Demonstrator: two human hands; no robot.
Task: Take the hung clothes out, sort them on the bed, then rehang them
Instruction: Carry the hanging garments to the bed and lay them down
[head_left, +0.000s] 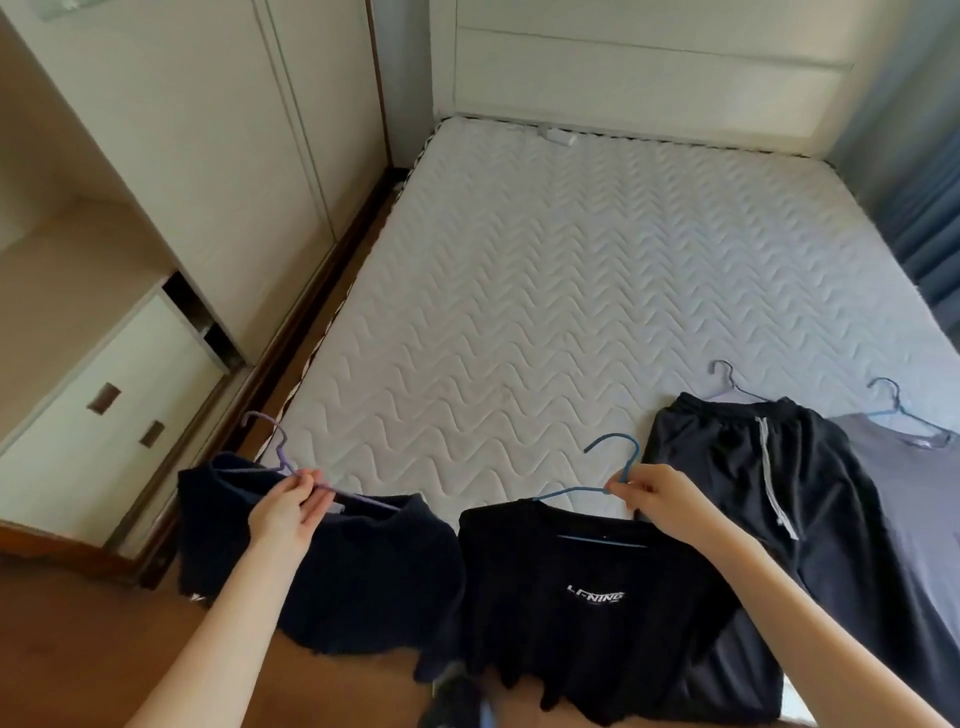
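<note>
Most of the mattress (545, 286) lies open from its headboard end down to its near edge, where the clothes are gathered, and a narrow gap separates its left edge from the wardrobe (234, 156). At the near left corner my left hand (288, 506) pinches the purple hanger (280, 457) carrying the navy garment (363, 571), while my right hand (660, 501) pinches the blue hanger (618, 457) of the black T-shirt (587, 597) at mid-edge. I count four garments and four hangers: these two, plus black trousers (753, 467) on a pale hanger (730, 384) and a grey shirt (914, 519) on a second blue hanger (893, 402), lying near the right corner.
</note>
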